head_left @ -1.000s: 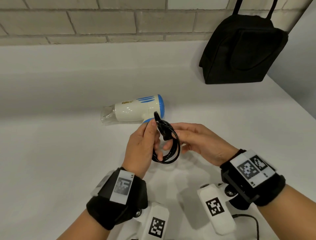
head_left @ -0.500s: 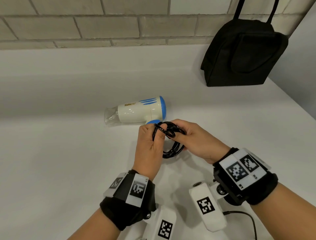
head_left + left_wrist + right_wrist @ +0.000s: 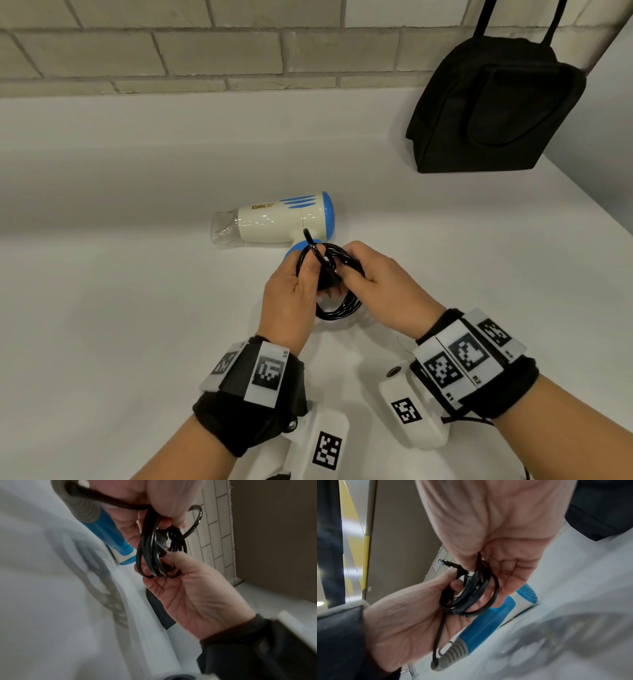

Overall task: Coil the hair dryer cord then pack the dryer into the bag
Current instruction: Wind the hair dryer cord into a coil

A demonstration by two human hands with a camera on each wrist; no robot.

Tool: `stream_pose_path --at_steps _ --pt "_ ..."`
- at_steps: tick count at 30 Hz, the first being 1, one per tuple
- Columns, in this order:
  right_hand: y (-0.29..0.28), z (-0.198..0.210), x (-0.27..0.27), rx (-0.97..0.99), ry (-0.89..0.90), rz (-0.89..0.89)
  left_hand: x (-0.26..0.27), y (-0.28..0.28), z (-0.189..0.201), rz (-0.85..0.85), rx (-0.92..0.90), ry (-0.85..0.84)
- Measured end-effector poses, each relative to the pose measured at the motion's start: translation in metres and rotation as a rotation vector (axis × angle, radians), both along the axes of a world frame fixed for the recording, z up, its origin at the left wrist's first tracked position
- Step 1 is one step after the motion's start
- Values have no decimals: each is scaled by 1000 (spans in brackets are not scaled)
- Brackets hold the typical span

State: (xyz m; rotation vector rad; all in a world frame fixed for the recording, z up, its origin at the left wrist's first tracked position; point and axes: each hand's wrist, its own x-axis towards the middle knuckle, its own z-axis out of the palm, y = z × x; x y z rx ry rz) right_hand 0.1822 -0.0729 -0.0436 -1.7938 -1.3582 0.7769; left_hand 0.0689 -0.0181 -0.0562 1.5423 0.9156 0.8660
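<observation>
White table beneath brick wall: both hands, left hand and right hand, are gripping the coiled black cord just beside the hair dryer; black bag is standing well apart.

White counter below a grey brick wall.

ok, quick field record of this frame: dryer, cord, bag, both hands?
dryer: cream and blue plastic hair dryer, on its side on the white counter
cord: black cord, coiled in loops, held above the counter
bag: black fabric bag, upright by the brick wall, no dryer in it
left hand: grips the coil
right hand: grips the coil
</observation>
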Motion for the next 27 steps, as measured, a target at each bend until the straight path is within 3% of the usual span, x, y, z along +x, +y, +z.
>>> stream_pose_path --at_steps 4,7,12,14,22,27 --pt "-3 -1 5 -15 80 45 -1 2 -1 -6 -44 63" --pt "-7 3 9 44 -157 111 -1 3 3 -21 -144 36" --pt "-6 14 14 418 -615 143 0 10 9 -104 -310 -118" --pt "-7 16 13 441 -670 185 -1 11 9 -126 -320 -146" --pt "-23 22 6 473 -482 217 -3 12 6 42 -328 -299" --pt "-50 29 14 613 -202 8 -9 18 11 46 -352 -325"
